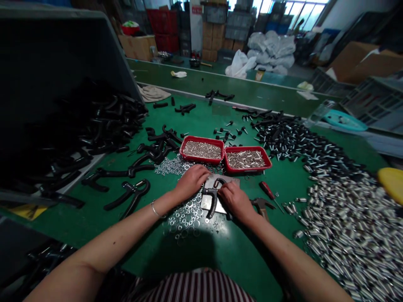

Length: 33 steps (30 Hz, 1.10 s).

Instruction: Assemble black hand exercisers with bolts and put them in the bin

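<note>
A black curved plastic handle (211, 202) lies on a small metal plate (217, 197) on the green table. My left hand (191, 180) rests on the plate's left edge, fingers curled down beside the handle's top. My right hand (235, 200) pinches at the handle's upper end, fingers closed; what they hold is too small to name. Loose silver washers (185, 216) are spread under and in front of my left wrist.
Two red trays (201, 150) (248, 159) of small metal parts sit behind the plate. A hammer (262, 205) and a red screwdriver (267, 191) lie to the right. Black handles (103, 126) pile at left, metal sleeves (346, 222) at right. A yellow object (392, 180) is at far right.
</note>
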Motion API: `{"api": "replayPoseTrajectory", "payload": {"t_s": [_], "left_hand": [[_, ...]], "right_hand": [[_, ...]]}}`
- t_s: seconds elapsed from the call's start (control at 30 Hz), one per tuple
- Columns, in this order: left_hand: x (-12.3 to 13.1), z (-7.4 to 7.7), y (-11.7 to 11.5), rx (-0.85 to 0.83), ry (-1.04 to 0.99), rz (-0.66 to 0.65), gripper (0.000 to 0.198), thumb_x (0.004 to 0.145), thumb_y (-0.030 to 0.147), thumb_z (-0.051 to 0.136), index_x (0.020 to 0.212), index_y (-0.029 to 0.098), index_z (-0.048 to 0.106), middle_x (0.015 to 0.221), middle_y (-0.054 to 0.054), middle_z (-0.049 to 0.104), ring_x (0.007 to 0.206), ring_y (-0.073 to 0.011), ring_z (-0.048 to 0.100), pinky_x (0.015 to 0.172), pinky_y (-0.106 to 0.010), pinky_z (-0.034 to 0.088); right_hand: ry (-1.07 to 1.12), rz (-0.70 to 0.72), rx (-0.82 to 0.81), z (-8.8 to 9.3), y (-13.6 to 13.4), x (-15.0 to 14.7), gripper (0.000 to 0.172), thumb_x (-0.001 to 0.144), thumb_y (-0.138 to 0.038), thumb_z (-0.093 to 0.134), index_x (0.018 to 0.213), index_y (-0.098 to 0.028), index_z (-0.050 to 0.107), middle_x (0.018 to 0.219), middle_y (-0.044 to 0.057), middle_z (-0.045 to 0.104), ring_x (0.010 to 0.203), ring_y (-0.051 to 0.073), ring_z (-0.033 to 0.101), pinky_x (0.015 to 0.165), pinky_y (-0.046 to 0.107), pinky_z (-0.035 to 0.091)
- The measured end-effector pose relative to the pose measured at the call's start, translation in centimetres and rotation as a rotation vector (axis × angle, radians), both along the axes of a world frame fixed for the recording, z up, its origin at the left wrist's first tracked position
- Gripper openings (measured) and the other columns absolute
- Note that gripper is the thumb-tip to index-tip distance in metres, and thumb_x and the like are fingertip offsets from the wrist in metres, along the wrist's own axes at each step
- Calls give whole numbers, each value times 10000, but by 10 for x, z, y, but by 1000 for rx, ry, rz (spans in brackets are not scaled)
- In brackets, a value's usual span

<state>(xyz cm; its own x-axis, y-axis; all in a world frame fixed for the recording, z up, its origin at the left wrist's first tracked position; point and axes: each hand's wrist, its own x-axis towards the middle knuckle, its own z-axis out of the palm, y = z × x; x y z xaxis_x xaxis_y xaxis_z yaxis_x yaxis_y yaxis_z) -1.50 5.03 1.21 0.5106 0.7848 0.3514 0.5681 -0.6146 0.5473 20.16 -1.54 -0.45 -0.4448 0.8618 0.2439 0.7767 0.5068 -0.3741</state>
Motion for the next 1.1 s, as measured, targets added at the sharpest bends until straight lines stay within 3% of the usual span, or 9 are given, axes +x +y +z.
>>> {"api": "replayPoseTrajectory", "payload": {"t_s": [0.17, 0.3, 0.4, 0.53, 0.67, 0.73, 0.87, 1.0, 1.1], "left_hand": [[-11, 25, 76, 69, 292, 200, 250, 955, 249, 485, 990, 139, 706, 1036, -124, 665, 1031, -247, 588, 953, -387, 440], [-11, 30, 126, -42, 493, 322, 170, 829, 137, 573, 865, 90, 733, 946, -191, 688, 998, -308, 622, 913, -400, 453], [-5, 26, 137, -62, 474, 316, 149, 787, 110, 586, 811, 65, 726, 908, -213, 694, 957, -322, 639, 895, -409, 461], [-5, 20, 129, -24, 392, 298, 212, 854, 156, 524, 912, 73, 710, 1015, -197, 687, 992, -286, 624, 930, -395, 450], [-14, 22, 120, -21, 245, 300, 193, 863, 155, 517, 920, 112, 696, 981, -124, 705, 956, -223, 626, 897, -327, 466], [-18, 25, 111, -20, 94, 299, 175, 869, 155, 521, 909, 120, 687, 964, -110, 705, 923, -208, 628, 871, -317, 470], [-15, 27, 80, -50, 9, 175, 155, 901, 199, 532, 863, 142, 671, 907, -94, 692, 873, -202, 618, 826, -328, 461], [-13, 21, 41, -115, 58, 63, 167, 924, 239, 530, 864, 164, 667, 882, -77, 685, 826, -193, 613, 770, -320, 452], [-13, 17, 17, -156, 75, 8, 167, 929, 241, 529, 882, 164, 669, 898, -71, 681, 841, -191, 614, 771, -315, 450]], "right_hand": [[233, -212, -93, 18, -19, 34, 203, 969, -350, 477, 1067, -212, 589, 1062, 108, 632, 985, 245, 614, 879, 391, 504], [-58, -493, -123, 21, -83, 83, 234, 907, -490, 514, 921, -260, 552, 924, 120, 632, 888, 319, 618, 785, 461, 497], [-156, -604, -287, 11, -133, 106, 291, 833, -573, 558, 806, -288, 504, 805, 98, 617, 698, 317, 615, 611, 446, 478], [169, -682, -547, 7, -150, 110, 270, 822, -552, 551, 794, -285, 516, 738, 45, 623, 633, 257, 617, 576, 385, 486], [467, -640, -623, 38, -131, 95, 332, 868, -543, 526, 1037, -258, 533, 754, 3, 606, 621, 209, 597, 562, 324, 487], [456, -522, -689, 57, -121, 84, 365, 909, -534, 494, 1128, -242, 516, 791, 0, 619, 655, 198, 608, 603, 307, 489], [236, -321, -610, 78, -98, 58, 347, 974, -517, 383, 984, -218, 557, 765, 20, 620, 692, 194, 610, 657, 288, 454], [72, -324, -487, 71, -77, 38, 354, 986, -492, 326, 959, -211, 540, 774, 56, 631, 668, 205, 601, 644, 298, 426], [92, -320, -582, 61, -70, 32, 350, 962, -516, 372, 838, -221, 515, 676, 30, 589, 602, 185, 564, 586, 277, 413]]}}
